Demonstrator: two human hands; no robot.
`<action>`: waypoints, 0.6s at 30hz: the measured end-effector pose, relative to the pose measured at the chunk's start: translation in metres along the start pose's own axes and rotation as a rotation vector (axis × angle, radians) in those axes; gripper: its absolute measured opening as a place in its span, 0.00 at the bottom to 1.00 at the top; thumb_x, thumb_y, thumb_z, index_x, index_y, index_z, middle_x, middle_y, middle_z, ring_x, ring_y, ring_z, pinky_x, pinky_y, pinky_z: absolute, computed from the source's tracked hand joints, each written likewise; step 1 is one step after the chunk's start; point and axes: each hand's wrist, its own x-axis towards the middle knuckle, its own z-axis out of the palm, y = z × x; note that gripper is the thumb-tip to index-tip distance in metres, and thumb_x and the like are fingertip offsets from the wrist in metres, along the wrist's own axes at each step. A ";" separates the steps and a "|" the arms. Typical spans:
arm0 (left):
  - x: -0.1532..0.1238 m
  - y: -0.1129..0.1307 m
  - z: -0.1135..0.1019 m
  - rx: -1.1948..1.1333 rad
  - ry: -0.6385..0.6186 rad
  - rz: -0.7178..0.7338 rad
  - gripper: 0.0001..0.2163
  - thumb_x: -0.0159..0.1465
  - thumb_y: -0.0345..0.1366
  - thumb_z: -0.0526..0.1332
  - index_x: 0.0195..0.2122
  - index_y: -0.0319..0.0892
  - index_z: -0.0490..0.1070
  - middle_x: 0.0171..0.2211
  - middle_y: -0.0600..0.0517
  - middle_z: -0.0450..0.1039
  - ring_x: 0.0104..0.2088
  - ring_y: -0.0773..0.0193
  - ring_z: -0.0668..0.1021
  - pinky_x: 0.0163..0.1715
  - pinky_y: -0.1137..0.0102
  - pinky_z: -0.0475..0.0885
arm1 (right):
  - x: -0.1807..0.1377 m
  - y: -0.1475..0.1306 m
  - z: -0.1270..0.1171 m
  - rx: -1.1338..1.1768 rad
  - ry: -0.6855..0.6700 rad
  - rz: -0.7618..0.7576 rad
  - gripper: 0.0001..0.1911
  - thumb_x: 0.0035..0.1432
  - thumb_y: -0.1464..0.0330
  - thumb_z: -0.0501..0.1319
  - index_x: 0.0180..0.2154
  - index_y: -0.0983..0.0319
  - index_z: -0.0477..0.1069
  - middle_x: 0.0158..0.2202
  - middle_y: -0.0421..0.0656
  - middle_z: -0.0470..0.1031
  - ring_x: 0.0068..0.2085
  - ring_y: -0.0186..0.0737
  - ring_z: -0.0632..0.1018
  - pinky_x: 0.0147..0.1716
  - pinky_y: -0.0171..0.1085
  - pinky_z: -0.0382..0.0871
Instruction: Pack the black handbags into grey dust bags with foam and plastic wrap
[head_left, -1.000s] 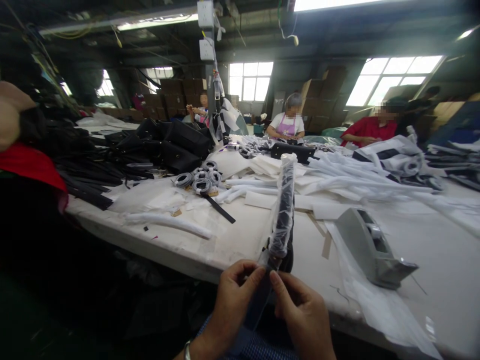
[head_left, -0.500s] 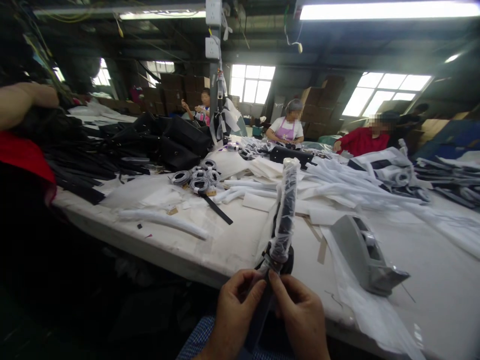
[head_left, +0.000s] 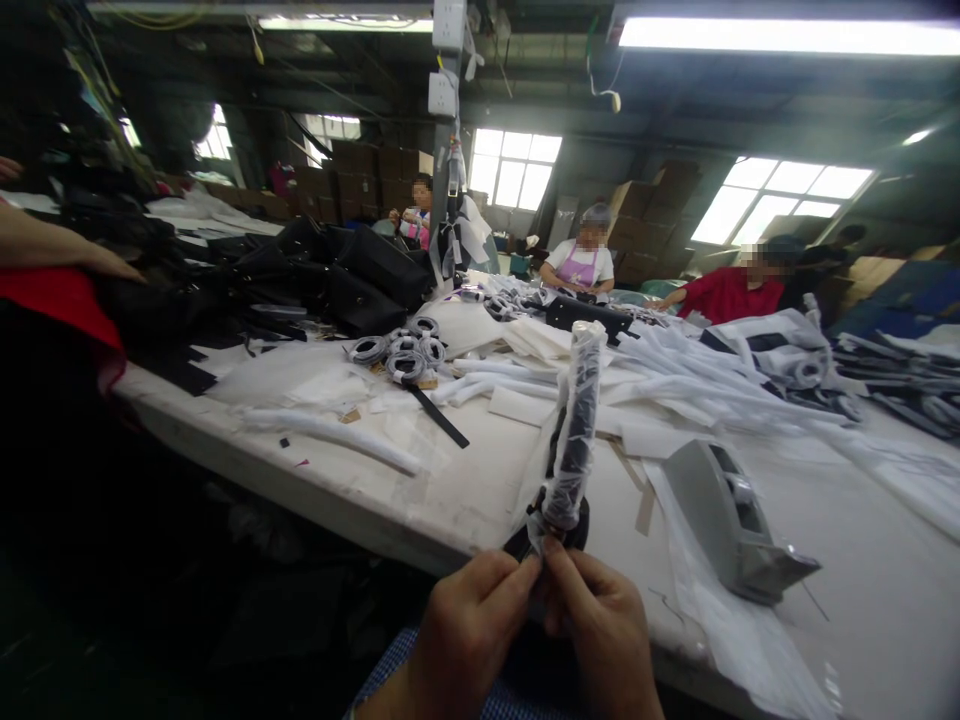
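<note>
A long black strap point(head_left: 576, 440) wrapped in thin clear-white film stands upright in front of me, over the near edge of the white table point(head_left: 480, 480). My left hand point(head_left: 469, 630) and my right hand point(head_left: 604, 630) pinch its lower end together, thumbs and forefingers closed on the loose film at the bottom. A dark buckle or loop shows just above my fingertips.
A grey tape dispenser point(head_left: 731, 525) stands on the table right of the strap. Coiled straps point(head_left: 401, 355), white wrapped rolls point(head_left: 675, 380) and black bags point(head_left: 360, 280) lie further back. A person's arm point(head_left: 67, 255) reaches in at far left; three people point(head_left: 589, 262) work across the table.
My hands have slid down and closer together at the strap's lower end. The view has drifted up and left slightly. The arm at far left has dropped lower over the black goods.
</note>
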 end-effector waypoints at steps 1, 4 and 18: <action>0.002 0.000 -0.004 0.074 -0.045 0.040 0.13 0.70 0.26 0.54 0.53 0.34 0.72 0.30 0.46 0.75 0.30 0.63 0.78 0.29 0.74 0.74 | 0.000 -0.001 -0.001 0.019 -0.030 0.004 0.27 0.57 0.47 0.62 0.19 0.63 0.71 0.13 0.39 0.66 0.18 0.34 0.66 0.20 0.33 0.59; 0.010 0.003 -0.014 0.268 -0.114 0.161 0.11 0.71 0.27 0.52 0.49 0.32 0.73 0.29 0.46 0.76 0.27 0.62 0.78 0.25 0.73 0.73 | 0.001 -0.007 -0.004 0.072 -0.136 -0.007 0.28 0.57 0.46 0.61 0.21 0.63 0.73 0.15 0.41 0.69 0.19 0.35 0.69 0.21 0.33 0.62; 0.004 0.009 -0.033 0.126 -0.290 0.232 0.13 0.69 0.27 0.54 0.51 0.36 0.73 0.28 0.48 0.78 0.25 0.63 0.79 0.24 0.74 0.73 | 0.002 -0.005 -0.003 -0.132 -0.092 -0.113 0.27 0.60 0.47 0.59 0.19 0.60 0.68 0.14 0.37 0.68 0.18 0.36 0.70 0.21 0.32 0.64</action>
